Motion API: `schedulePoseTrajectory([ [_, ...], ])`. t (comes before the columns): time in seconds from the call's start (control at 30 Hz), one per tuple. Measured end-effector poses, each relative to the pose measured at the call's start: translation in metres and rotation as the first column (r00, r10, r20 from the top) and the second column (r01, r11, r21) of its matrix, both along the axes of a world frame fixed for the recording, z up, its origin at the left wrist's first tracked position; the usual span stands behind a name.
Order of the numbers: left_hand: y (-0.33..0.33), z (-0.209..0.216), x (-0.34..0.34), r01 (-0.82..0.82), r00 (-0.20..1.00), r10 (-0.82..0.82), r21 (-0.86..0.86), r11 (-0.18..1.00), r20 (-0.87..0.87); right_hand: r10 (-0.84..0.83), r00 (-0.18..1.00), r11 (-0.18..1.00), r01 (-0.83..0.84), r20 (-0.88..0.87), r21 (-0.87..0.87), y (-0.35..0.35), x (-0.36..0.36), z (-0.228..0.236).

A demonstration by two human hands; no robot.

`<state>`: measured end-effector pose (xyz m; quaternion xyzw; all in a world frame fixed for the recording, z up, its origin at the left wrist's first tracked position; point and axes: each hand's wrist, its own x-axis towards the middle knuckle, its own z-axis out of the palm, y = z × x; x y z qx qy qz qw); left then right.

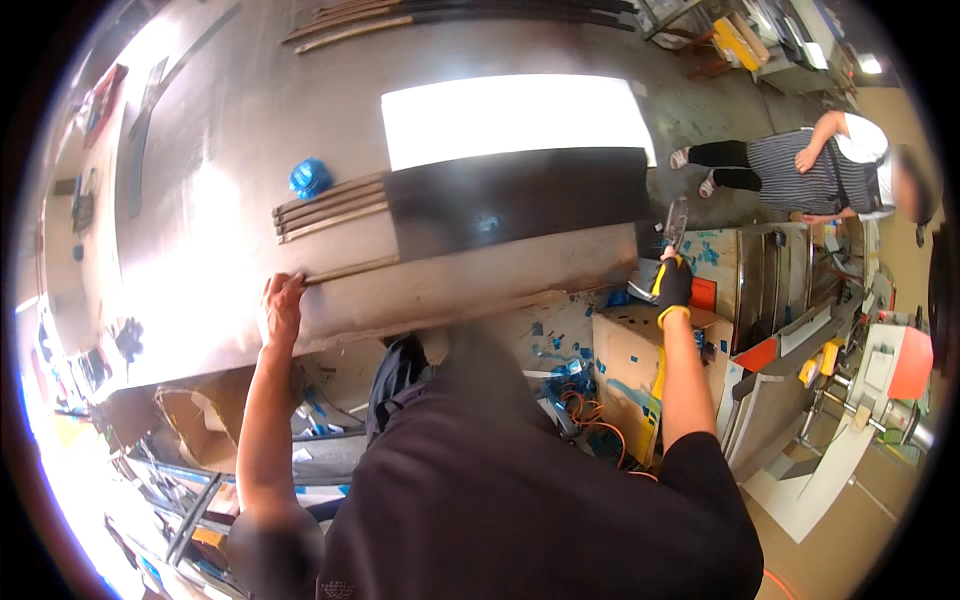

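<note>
My left hand (pixel 281 310) is bare and at the table's near left. Its fingers pinch the left end of a thin brown strip (pixel 350 270). The strip's far end runs to the edge of a black sheet (pixel 520 200). Out at the table's right end, my right hand (pixel 674 284) wears a black and yellow glove. It is closed round a narrow tool with a long greyish head (pixel 676 222), whose exact kind I cannot make out. Beyond the pinched strip, several similar strips (pixel 335 208) lie side by side, their right ends meeting the black sheet.
A white sheet (pixel 515 120) and a crumpled blue ball (pixel 310 178) lie on the grey table (pixel 230 110). More long strips (pixel 440 18) rest at its far side. A cardboard box (pixel 630 350) stands below my right hand. Another person (pixel 800 165) stands at the right.
</note>
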<state>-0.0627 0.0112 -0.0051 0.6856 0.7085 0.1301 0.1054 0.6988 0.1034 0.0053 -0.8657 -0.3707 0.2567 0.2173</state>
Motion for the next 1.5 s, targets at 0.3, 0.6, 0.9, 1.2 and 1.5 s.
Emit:
schedulePoseTrajectory([
  [0.3,0.006,-0.009,0.0,0.067,0.995,-0.063,0.046,0.997,-0.077,0.635,0.769,0.77,-0.624,-0.073,0.13,-0.101,-0.343,-0.029],
  [0.6,0.0,-0.012,-0.001,0.048,0.994,-0.042,0.053,0.997,-0.102,0.497,0.86,0.859,-0.468,-0.118,0.207,-0.072,-0.18,-0.078],
  [0.9,0.002,-0.009,0.005,0.004,1.0,-0.004,0.004,1.0,-0.016,0.025,1.0,0.99,-0.024,-0.007,0.136,0.002,0.093,-0.058],
  [1.2,-0.071,0.014,-0.019,-0.436,0.886,0.401,0.125,0.891,0.233,0.793,0.607,0.499,-0.696,0.052,0.516,-0.092,-0.37,0.006],
  [1.5,-0.137,0.116,-0.052,-0.503,0.863,0.452,0.309,0.807,0.224,0.763,0.497,0.627,-0.726,-0.414,0.283,-0.144,-0.756,-0.002],
])
